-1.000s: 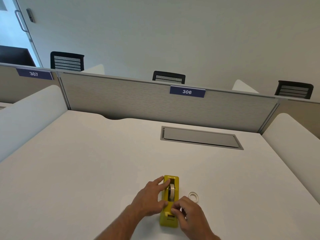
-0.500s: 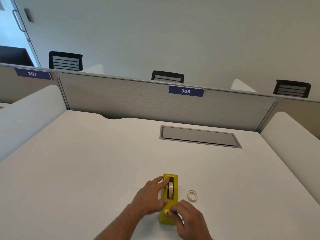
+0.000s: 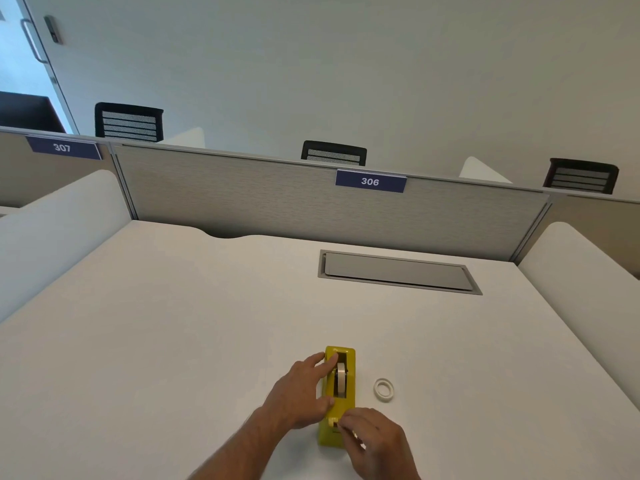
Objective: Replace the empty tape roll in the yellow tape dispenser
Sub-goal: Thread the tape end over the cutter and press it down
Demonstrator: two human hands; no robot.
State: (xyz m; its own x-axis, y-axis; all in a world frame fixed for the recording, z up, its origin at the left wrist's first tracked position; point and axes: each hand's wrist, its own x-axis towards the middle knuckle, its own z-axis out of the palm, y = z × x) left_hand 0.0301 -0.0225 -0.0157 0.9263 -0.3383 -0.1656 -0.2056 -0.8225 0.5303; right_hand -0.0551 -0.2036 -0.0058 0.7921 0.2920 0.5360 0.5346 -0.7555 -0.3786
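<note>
The yellow tape dispenser [image 3: 349,389] stands on the white desk [image 3: 173,341] near its front edge, lengthwise away from me. A tape roll [image 3: 341,379] sits upright in its slot. My left hand [image 3: 299,393] clasps the dispenser's left side, with the index finger over the top near the roll. My right hand [image 3: 375,441] has its fingertips pinched at the dispenser's near end by the cutter; whether tape is between them I cannot tell. A thin white ring, the empty tape roll [image 3: 383,389], lies flat on the desk just right of the dispenser.
A grey cable hatch [image 3: 398,273] is set flush into the desk further back. A grey partition [image 3: 277,195] labelled 306 closes off the far edge, and white side dividers [image 3: 588,271] flank the desk. Black chair backs show beyond the partition.
The view has shifted slightly. My right hand's fingertips have slid a little toward the dispenser's near end. The left hand keeps its hold on the dispenser.
</note>
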